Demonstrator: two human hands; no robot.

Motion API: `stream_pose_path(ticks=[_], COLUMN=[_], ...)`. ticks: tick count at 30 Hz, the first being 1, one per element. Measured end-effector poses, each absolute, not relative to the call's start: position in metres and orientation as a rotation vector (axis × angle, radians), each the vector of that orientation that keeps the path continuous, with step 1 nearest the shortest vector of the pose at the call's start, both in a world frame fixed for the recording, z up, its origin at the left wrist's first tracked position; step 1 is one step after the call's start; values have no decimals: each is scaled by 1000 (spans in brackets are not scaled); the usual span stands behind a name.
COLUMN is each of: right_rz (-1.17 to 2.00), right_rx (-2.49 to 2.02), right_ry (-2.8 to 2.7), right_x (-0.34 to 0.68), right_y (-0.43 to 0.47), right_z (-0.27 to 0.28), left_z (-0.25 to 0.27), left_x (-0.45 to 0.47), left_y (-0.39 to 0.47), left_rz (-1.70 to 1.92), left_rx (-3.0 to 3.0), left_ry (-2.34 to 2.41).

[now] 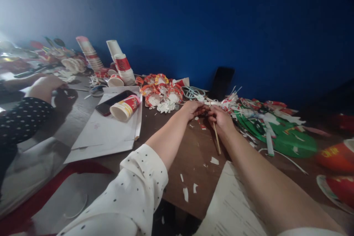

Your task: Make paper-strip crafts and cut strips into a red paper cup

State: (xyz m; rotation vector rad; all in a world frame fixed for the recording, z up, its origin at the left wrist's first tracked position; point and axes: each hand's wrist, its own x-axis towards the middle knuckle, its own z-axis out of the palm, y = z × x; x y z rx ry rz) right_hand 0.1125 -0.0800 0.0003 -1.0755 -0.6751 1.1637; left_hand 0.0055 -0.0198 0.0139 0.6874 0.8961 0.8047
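Both my hands meet over the brown table, fingertips close together. My right hand (222, 118) is closed on a thin wooden stick (217, 141), whose lower end sticks out toward me. My left hand (194, 110) is closed in a pinch beside it; what lies between its fingers is too small and dark to tell. Just beyond the fingers are strips of fringed white paper (231, 98); I cannot tell whether they touch the stick. Red and white flower-like pieces cut from paper cups (163, 90) lie to the left of my hands.
A green round sheet (301, 141) with paper scraps lies right. Left are a paper cup (121, 111), a phone (106, 107) and white sheets (95, 134). Cup stacks (124, 69) stand behind. Another phone (222, 81) leans on the blue wall. A co-worker's hand (45, 84) is far left.
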Motion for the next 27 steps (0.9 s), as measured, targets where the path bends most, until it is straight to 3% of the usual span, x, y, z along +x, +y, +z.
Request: stream_pose_path(ticks=[8,27], right_rz=[1250,1103], right_rx=[-1039,-1163], right_ry=[-609,-596], right_x=[108,107], right_y=[-84,-84], right_z=[5,3], left_z=[14,13], left_x=[9,5], left_y=[-25,-22], left_rz=[874,828], left_rx=[800,784], left_ry=[936,845])
